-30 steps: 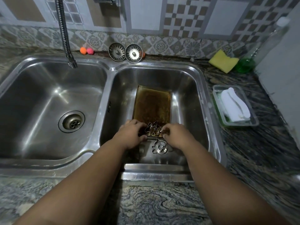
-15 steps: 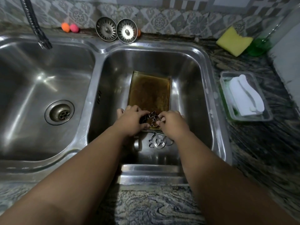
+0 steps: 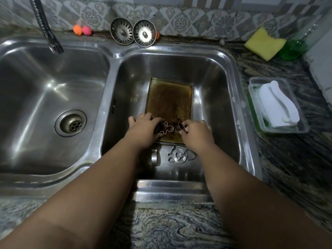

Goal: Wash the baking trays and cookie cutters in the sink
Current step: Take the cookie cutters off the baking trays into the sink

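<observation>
Table: marbled stone table nearest the camera, steel double sink set into it, and the baking tray is in the right basin.
Loose cutter: roundish loose cutter lying flat on the basin floor, just in front of the tray's near edge.
Left hand: left hand over the tray's near end, grip pinched round a gingerbread-man cutter.
Right hand: right hand over the tray's near right corner, grip pinching a pointy cutter. It's just beside the gingerbread one, can't tell if they touch.
Tray: brown and stained, flat on the basin floor.
Left of tray: drain and faucet.
Right of tray: clear tub on the table.
Behind tray: two strainers at the wall; yellow sponge and green bottle back right.
</observation>
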